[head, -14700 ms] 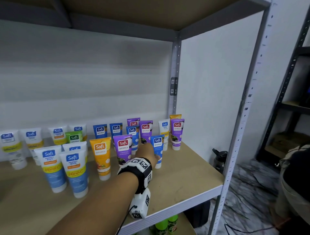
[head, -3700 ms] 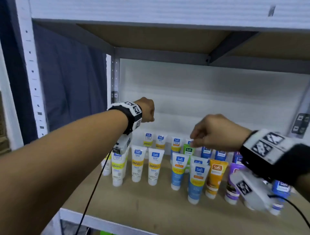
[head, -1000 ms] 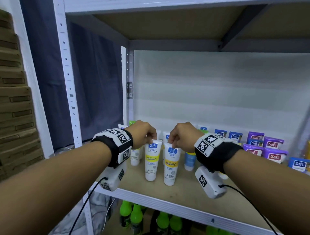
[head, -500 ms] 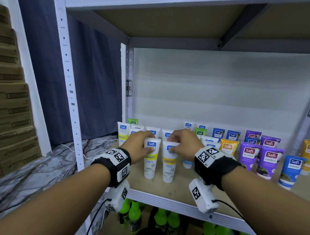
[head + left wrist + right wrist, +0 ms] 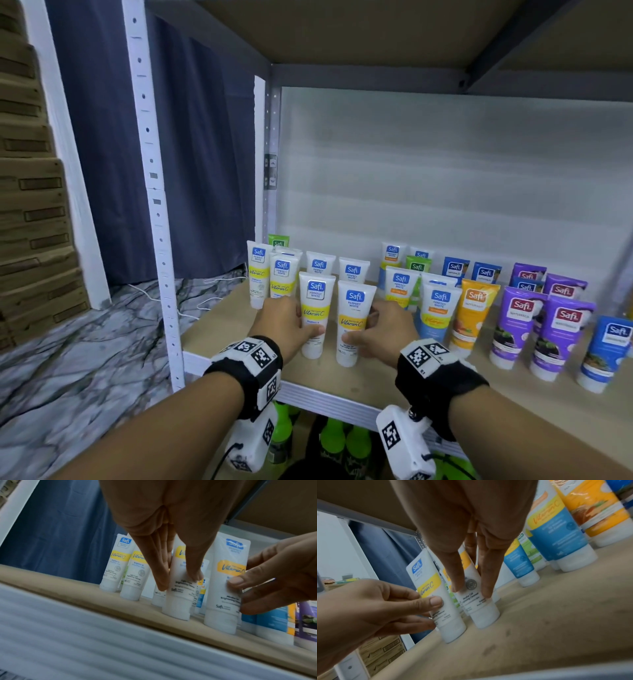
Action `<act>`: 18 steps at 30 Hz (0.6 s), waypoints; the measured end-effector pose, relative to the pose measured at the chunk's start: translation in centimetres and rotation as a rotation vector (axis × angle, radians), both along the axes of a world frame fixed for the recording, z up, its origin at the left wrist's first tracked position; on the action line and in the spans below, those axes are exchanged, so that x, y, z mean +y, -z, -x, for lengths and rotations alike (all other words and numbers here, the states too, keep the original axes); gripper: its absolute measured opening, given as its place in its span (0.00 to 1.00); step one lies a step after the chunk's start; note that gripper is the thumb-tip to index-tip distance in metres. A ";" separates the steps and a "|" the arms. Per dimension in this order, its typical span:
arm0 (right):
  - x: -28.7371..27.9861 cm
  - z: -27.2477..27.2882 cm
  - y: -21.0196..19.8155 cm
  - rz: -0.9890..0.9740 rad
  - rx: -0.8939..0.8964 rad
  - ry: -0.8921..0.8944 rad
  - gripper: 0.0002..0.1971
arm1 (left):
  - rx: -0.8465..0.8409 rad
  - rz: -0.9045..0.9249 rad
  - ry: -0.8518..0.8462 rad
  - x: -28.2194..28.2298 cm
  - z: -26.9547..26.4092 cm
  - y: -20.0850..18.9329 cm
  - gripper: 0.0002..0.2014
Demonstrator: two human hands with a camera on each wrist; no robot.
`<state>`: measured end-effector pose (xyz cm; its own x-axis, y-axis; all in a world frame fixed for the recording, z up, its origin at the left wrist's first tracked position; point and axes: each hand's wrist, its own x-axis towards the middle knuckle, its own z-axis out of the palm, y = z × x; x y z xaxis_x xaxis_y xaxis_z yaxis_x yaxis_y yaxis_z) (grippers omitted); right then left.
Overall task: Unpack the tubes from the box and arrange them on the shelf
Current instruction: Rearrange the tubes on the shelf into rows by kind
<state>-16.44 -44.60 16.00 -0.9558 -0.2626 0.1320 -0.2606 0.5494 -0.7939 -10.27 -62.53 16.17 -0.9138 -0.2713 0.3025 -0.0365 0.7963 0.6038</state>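
Two white Vitamin C tubes stand cap-down, side by side, near the front left of the wooden shelf (image 5: 222, 329). My left hand (image 5: 301, 325) pinches the lower body of the left tube (image 5: 315, 308) between thumb and fingers. The left wrist view shows the same pinch by the left hand (image 5: 178, 582) on that tube (image 5: 180, 601). My right hand (image 5: 366, 329) grips the right tube (image 5: 355, 308) the same way, as the right hand (image 5: 471, 591) and its tube (image 5: 481, 609) show. Both caps touch the board.
Several more tubes stand behind and to the right: white-yellow (image 5: 259, 270), blue (image 5: 438, 315), orange (image 5: 474, 315), purple (image 5: 515, 325). A white perforated post (image 5: 154, 205) stands left. Cardboard boxes (image 5: 30, 205) are stacked far left. Green bottles (image 5: 342, 437) sit below; another shelf board lies overhead.
Both hands have slid from the tubes' top ends down to their lower bodies. The two tubes stand upright at the same front-left spot.
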 end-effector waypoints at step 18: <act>-6.6 0.3 0.5 0.013 0.054 -0.077 0.19 | -0.031 0.087 -0.132 -6.7 -0.6 0.4 0.13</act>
<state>-16.79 -51.21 15.47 -0.9242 -0.3332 0.1867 -0.3444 0.5161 -0.7843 -9.65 -69.28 15.79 -0.8812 -0.3637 0.3020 -0.1623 0.8328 0.5293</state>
